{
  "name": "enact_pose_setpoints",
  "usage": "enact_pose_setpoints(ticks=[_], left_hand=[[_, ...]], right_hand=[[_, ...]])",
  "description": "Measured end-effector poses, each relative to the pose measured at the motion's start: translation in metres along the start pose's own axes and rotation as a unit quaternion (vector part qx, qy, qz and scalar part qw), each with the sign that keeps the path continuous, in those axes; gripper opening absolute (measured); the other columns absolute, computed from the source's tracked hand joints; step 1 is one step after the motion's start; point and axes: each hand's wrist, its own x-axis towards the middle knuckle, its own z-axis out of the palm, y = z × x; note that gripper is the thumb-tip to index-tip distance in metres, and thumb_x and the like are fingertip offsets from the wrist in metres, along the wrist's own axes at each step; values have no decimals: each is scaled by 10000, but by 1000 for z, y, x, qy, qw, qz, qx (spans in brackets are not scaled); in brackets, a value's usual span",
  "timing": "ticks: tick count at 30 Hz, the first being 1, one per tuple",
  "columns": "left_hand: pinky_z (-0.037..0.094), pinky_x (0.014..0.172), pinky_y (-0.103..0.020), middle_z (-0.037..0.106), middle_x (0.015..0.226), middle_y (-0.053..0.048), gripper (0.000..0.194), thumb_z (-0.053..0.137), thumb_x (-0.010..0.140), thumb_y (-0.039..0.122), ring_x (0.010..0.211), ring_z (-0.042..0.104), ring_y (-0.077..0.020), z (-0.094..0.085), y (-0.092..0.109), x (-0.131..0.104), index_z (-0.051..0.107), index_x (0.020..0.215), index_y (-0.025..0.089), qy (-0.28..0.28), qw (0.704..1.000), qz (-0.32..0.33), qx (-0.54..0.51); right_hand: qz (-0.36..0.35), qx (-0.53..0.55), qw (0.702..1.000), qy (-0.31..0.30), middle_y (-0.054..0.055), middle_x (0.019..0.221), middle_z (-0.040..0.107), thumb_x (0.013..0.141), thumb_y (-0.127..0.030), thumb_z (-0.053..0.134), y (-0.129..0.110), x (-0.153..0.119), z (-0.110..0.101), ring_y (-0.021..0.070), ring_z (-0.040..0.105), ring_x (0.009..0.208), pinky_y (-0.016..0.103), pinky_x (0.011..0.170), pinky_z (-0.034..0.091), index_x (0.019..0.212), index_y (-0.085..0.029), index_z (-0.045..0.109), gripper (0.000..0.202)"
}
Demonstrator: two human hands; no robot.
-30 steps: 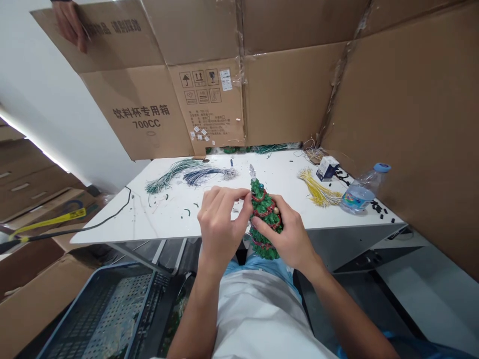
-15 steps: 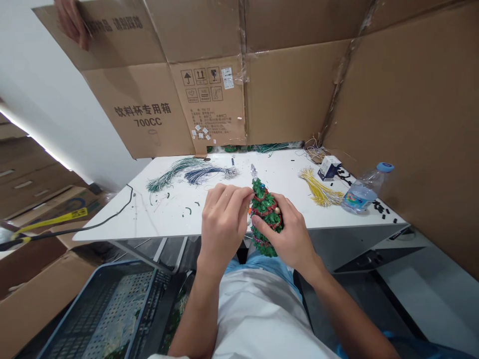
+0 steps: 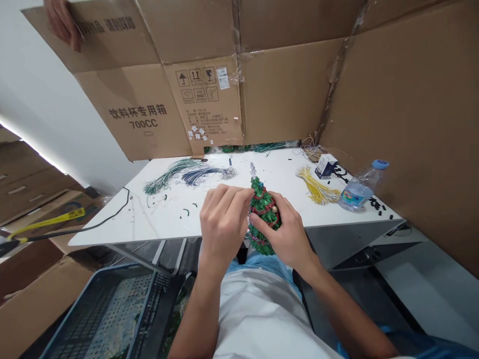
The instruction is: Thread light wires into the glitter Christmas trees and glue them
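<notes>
A small green Christmas tree (image 3: 263, 203) with red garland, a gold bead and a clear pointed topper is held up over the table's front edge. My right hand (image 3: 286, 232) is wrapped round its right side, the thumb across its front. On the upper left side of the tree, my left hand (image 3: 224, 219) has thumb and forefinger pinched together at the branches. Whatever lies between those fingertips is hidden or too small to name.
On the white table (image 3: 224, 209) lie green wires (image 3: 168, 174), blue wires (image 3: 205, 173) and yellow wires (image 3: 316, 187). A water bottle (image 3: 362, 187) stands right, near a small box (image 3: 326, 165). Cardboard (image 3: 288, 94) walls the back; another person's hand (image 3: 63, 25) grips it. A blue crate (image 3: 97, 279) sits lower left.
The view has shifted slightly, so the table and cardboard appear a little further left. Both hands keep nearly the same hold on the tree.
</notes>
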Motion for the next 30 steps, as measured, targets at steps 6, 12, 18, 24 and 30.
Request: enact_pose_setpoints(ticks=[6,12,18,24,30], left_hand=[[535,820,-377,816,912,-25,90,692,1069,143,858,705,-205,2,4,0,736,1053,219,33,996,-61,-47],[556,840,-367,814,918,-33,69,718,1054,142,860,722,-203,5,10,0,737,1041,207,54,993,-84,-56],[536,840,-365,801,918,-44,65,698,1063,130,869,711,-209,5,11,2,717,1048,190,44,997,-53,-23],[533,844,-368,792,921,-45,94,679,1062,100,873,705,-213,7,7,3,708,1053,189,44,997,-45,-34],[529,839,-371,786,926,-42,112,652,1071,96,871,696,-214,8,2,3,701,1060,196,24,998,-38,-49]], right_hand=[[14,36,999,-30,55,1138,757,994,-502,734,-1,1,-3,284,699,1030,434,942,552,1327,-274,654,411],[18,53,998,-34,27,1082,748,986,-475,749,-3,1,-4,261,707,1000,398,912,546,1262,-273,659,354],[19,53,998,-26,46,1117,751,988,-481,746,-2,1,-2,268,707,1018,407,949,539,1278,-249,652,383],[8,38,999,-10,86,1198,761,983,-496,749,0,2,-2,294,703,1071,424,987,531,1324,-233,636,445],[15,38,999,-25,73,1166,753,997,-494,730,-1,3,-2,296,700,1080,421,986,525,1312,-244,630,414]])
